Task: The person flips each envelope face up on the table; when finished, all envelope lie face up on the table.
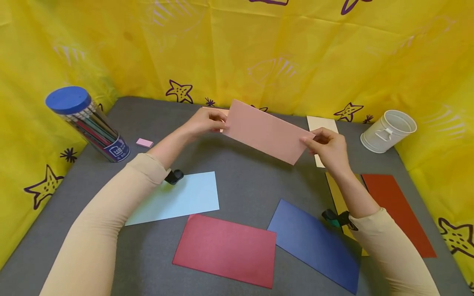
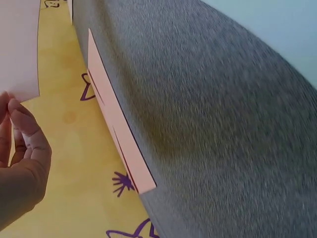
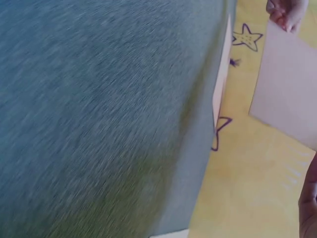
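Note:
A pink sheet of paper (image 1: 264, 133) is held up in the air, tilted so that its right end is lower. My left hand (image 1: 207, 120) pinches its left edge, while my right hand (image 1: 327, 148) pinches the right edge between thumb and fingers. Behind it a second, peach-pink sheet (image 2: 116, 119) lies at the table's far edge, partly hidden in the head view. The left wrist view has my left fingers (image 2: 29, 129) at the sheet's corner. Only a sliver of my right hand (image 3: 308, 203) enters the right wrist view.
On the grey table lie light blue (image 1: 185, 197), crimson (image 1: 226, 250), blue (image 1: 314, 242), yellow (image 1: 337, 193), orange-red (image 1: 398, 209) and cream (image 1: 322, 122) sheets. A blue-lidded pencil tub (image 1: 92, 123) and pink eraser (image 1: 144, 142) stand left, a white metal pot (image 1: 386, 131) right.

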Demonstrator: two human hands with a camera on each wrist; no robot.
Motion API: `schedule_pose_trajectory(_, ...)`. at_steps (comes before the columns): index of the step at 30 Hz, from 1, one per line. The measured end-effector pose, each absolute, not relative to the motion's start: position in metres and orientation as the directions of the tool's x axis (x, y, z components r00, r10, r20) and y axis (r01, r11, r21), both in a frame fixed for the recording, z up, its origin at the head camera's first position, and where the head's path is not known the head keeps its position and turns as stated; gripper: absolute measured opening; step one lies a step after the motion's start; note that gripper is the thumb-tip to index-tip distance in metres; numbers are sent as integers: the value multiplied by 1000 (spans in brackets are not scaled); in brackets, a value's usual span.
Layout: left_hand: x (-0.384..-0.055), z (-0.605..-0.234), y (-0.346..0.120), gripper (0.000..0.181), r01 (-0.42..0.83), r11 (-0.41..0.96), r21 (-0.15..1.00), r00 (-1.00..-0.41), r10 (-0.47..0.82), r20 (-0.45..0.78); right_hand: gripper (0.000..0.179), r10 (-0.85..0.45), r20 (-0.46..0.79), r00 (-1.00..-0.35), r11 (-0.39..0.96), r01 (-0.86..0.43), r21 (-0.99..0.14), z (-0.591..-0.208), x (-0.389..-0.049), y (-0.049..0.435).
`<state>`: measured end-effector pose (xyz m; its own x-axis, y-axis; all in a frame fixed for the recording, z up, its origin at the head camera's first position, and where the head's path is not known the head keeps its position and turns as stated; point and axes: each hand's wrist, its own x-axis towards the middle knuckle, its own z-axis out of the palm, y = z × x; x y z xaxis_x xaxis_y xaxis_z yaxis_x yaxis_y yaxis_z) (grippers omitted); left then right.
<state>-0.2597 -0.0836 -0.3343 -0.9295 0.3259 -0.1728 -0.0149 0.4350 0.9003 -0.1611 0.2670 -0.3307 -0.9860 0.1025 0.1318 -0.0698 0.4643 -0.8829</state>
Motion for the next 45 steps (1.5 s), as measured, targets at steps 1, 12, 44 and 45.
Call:
schedule_pose_trajectory(1, -259, -333, -86, 24, -17, 435, 900, -934, 314, -169, 16, 101, 150, -984, 446, -90, -891, -331, -162, 264)
schedule_pose_trajectory(12, -257, -331, -103, 28, -87, 380, 921, -965, 199, -173, 11, 117, 240, -964, 300, -196, -934, -334, -175, 239)
schedule_pose_trajectory(44, -264, -362, -131, 40, -215, 461, 861, -974, -43, -221, 47, 161, -153, -975, 103, 171, -980, -371, -209, 179)
schedule_pose_trajectory(45, -264, -363, -132, 39, -223, 463, 858, -973, -53, -224, 47, 159, -158, -974, 109, 177, -978, -372, -210, 177)
